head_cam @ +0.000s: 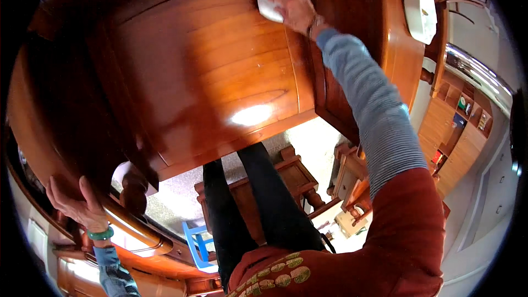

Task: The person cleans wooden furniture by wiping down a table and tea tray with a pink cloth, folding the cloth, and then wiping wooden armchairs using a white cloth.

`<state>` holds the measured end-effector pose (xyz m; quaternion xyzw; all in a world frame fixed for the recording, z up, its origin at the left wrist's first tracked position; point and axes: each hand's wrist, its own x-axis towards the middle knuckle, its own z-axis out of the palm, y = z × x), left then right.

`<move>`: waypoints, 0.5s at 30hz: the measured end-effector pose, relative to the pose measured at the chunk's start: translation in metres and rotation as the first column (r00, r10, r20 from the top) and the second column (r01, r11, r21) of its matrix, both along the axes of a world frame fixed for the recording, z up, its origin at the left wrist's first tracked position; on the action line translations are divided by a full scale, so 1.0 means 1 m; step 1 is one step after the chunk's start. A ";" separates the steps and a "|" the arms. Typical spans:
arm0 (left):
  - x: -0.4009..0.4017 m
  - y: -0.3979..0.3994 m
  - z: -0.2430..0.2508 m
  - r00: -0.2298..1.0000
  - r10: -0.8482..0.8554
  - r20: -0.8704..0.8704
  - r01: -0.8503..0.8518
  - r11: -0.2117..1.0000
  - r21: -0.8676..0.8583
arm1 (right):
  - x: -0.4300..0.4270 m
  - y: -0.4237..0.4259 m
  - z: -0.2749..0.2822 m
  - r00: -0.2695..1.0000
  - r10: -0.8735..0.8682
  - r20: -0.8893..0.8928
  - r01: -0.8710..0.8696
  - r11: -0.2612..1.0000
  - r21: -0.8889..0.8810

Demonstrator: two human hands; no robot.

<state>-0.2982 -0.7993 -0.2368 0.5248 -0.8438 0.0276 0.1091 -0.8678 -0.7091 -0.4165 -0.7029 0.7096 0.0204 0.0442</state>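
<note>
At the far right of a polished wooden seat panel (198, 49), my right hand (293, 6) presses a crumpled white cloth (270, 4) against the wood. The fingers cover part of the cloth. My left hand (76, 206), with a green bangle (100, 234) at the wrist, rests on the curved wooden armrest (45, 152) at the left. Its fingers are spread and hold nothing. A bright light reflection lies near the panel's front edge.
A white box (420, 10) sits on the right armrest (402, 49). Below the seat edge stand a low wooden stool (295, 175) and a blue plastic stool (200, 245), close to my legs (268, 189). A shelved wooden cabinet (458, 128) stands farther right.
</note>
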 end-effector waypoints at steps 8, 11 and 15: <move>0.003 -0.002 0.004 0.998 0.057 -0.008 -0.057 0.998 0.038 | -0.019 -0.011 -0.055 0.940 -0.339 -0.026 0.339 0.928 0.156; 0.000 0.000 0.006 0.995 0.081 0.059 -0.082 0.997 0.012 | 0.014 -0.009 -0.048 0.877 -0.474 0.072 0.462 0.875 0.143; -0.005 0.000 0.004 0.996 0.090 0.024 -0.091 0.995 0.046 | 0.032 -0.075 -0.070 0.425 -0.862 0.277 0.868 0.474 0.144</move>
